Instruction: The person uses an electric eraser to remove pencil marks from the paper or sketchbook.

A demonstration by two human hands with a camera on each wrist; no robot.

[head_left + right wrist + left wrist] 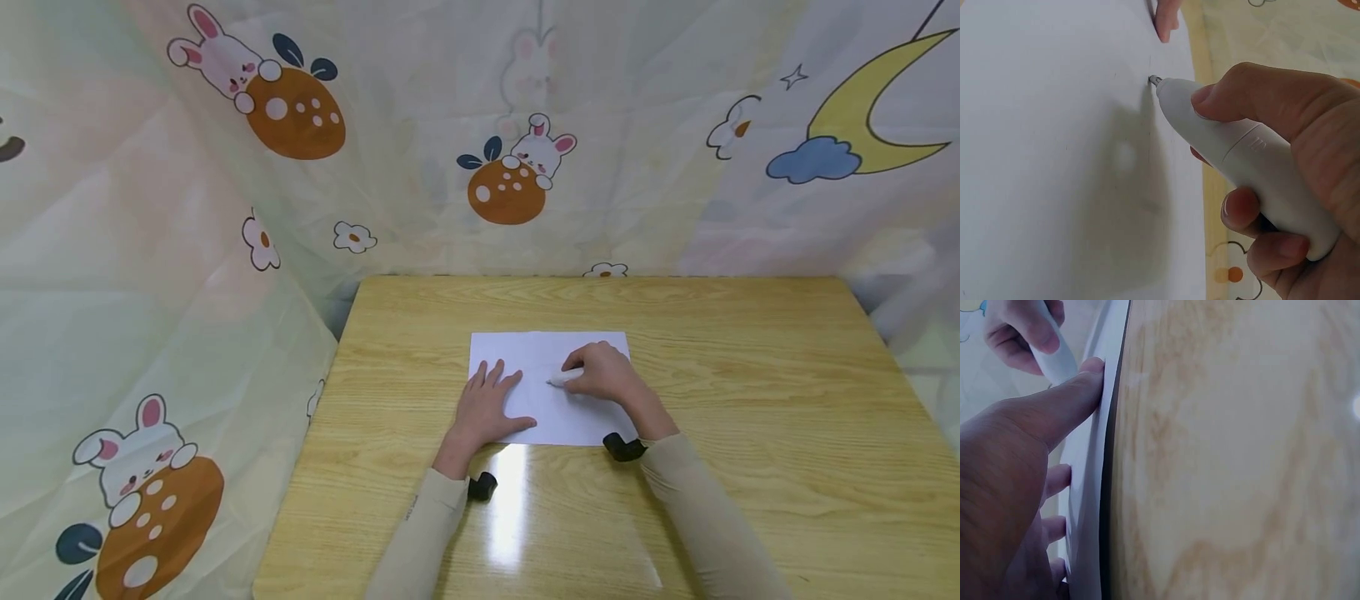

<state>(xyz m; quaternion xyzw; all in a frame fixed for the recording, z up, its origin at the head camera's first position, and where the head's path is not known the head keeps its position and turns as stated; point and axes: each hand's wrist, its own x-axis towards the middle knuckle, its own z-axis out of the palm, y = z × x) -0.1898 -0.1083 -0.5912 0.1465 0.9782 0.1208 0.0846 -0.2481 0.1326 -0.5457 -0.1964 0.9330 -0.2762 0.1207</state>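
Note:
A sheet of white paper (pixel 558 425) lies on the wooden table. My left hand (pixel 484 410) rests on its left part with spread fingers, the thumb near the paper's front edge. In my right hand (pixel 607 373) is a thick white pen-shaped tool (pixel 1247 159), gripped between thumb and curled fingers. Its small metal tip (pixel 1155 80) points down at the paper around the middle of the sheet. A faint thin line runs along the paper by the tip in the right wrist view. The left wrist view shows the tool (pixel 1057 362) just beyond my left thumb.
The wooden table (pixel 750 375) reaches well past the sheet on both sides. A cloth printed with rabbits (pixel 405 167) hangs behind and to the left. Black wrist mounts (pixel 622 447) sit by both sleeves, and a bright reflection lies in front of the paper.

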